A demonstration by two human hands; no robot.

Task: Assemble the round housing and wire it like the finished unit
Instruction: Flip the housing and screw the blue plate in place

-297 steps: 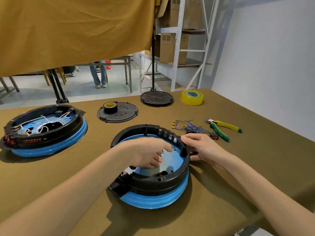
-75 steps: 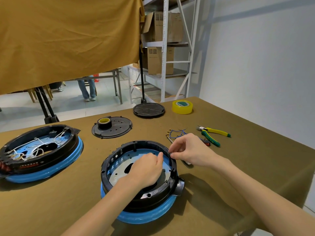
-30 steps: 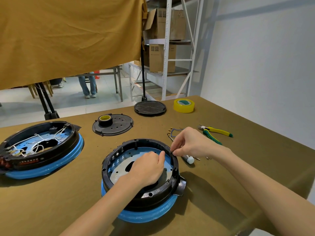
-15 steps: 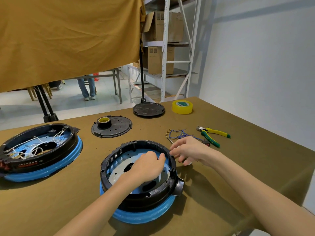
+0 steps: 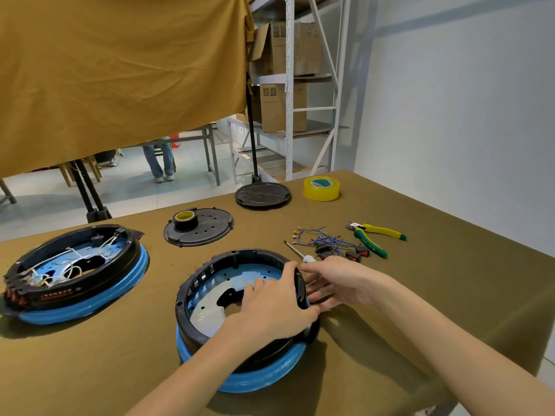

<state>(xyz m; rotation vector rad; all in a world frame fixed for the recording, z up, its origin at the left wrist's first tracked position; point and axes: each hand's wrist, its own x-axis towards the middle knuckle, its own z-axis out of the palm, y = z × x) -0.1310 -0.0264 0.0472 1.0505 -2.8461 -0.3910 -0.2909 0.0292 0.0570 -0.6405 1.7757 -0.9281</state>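
A brown-covered table (image 5: 420, 295) fills the near scene, with a large ochre cloth (image 5: 120, 70) hanging over its far left edge and a white shelving rack (image 5: 300, 85) with cardboard boxes (image 5: 279, 106) beyond the far edge.

On the left of the table sits the finished unit (image 5: 72, 271), a black ring on a blue base; white wires lie looped inside it over a blue floor plate.

Near the middle stands the round housing (image 5: 240, 319), the same black ring on a blue base. Inside it lies only a pale perforated plate with a dark cut-out, no wires. The left hand (image 5: 273, 307) lies over the housing's right side, its fingers bent over the black rim and gripping it, which hides that part of the ring. The right hand (image 5: 339, 283) is just outside the right rim, fingers extended and loose, holding nothing; whether its fingertips touch the housing cannot be told.

Farther off lie a black perforated disc (image 5: 204, 232) carrying a black tape roll (image 5: 184, 220) with a yellow core, and a second black round plate (image 5: 263, 195) at the far edge. A yellow tape roll (image 5: 321, 188) stands right of that plate.

To the right of the housing are green-and-yellow pliers (image 5: 372, 237), a bundle of blue wires (image 5: 321, 237) with metal terminals and small black switches, and a small screwdriver (image 5: 297, 253) just beyond the right hand.
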